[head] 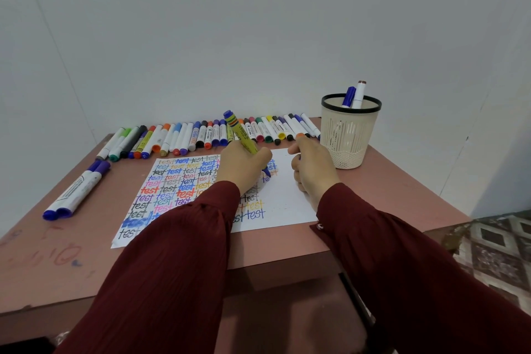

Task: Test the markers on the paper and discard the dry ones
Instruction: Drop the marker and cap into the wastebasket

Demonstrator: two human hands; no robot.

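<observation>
The left hand [244, 167] grips a yellow marker [244, 138], its blue tip writing on the paper [287, 204]. The right hand [313, 172] rests curled on the sheet; I cannot tell whether it holds anything. Next, judge the ink: if it is faint, the marker goes in the basket [349, 135].

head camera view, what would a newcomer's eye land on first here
The central paper, packed with "test" in many colours, stands out first, with the left hand gripping a yellow marker whose blue tip meets it. A row of markers lines the far edge of the table, and a cream basket at right holds two more.
</observation>
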